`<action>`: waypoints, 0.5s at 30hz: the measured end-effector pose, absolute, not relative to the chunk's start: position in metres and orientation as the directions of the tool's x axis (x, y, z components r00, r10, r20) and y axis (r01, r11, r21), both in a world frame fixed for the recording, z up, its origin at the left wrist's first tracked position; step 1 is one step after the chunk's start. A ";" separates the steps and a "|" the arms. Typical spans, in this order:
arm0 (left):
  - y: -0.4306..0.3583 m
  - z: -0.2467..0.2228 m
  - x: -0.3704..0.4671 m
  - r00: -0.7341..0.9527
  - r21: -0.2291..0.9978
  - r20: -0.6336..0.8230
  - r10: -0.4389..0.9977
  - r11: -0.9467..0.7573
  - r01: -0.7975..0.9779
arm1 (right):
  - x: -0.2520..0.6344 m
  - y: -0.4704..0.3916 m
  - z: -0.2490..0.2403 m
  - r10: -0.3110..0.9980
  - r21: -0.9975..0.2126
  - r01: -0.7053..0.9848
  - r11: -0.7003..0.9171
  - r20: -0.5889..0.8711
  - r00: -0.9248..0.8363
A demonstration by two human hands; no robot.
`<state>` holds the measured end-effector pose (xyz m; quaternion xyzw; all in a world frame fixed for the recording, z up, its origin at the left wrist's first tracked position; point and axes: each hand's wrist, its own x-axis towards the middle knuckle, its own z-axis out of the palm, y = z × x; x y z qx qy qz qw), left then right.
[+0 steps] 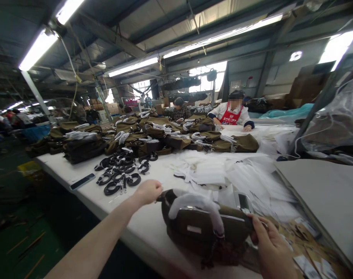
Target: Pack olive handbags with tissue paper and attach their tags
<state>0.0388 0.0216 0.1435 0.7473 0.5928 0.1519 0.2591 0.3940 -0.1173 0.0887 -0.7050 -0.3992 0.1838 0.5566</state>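
An olive-brown bag (205,226) with a small pale label lies at the table's near edge, its handle (193,201) wrapped in white material. My left hand (148,191) is closed on the tab at the bag's left end. At the opposite end, my right hand (271,240) pinches the bag's corner between thumb and fingers. A dark strap or cord hangs from the front of the bag, blurred. Left of the bag, several coiled black straps (118,176) lie on the white table (153,221).
Piled olive bags (153,133) span the table's far side. A phone (82,181) lies near the left edge. White wrapping sheets (211,170) lie behind the bag, a large pale board (324,193) at right. A person in a red apron (231,115) works across the table.
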 end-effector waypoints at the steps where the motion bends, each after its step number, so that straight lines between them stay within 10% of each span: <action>1: 0.025 0.144 0.019 0.181 0.556 -0.028 0.983 -0.135 0.820 | 0.399 -0.116 0.089 0.756 -0.935 0.344 -0.086 0.164 0.634; 9: -0.001 0.145 0.004 0.327 0.745 0.232 0.916 -0.384 0.545 | 0.393 -0.100 0.082 0.856 -0.928 0.359 -0.097 0.106 0.506; 15: 0.010 0.148 0.055 0.638 0.790 -0.064 0.768 -0.352 0.503 | 0.391 -0.103 0.073 0.873 -0.910 0.391 -0.136 0.077 0.481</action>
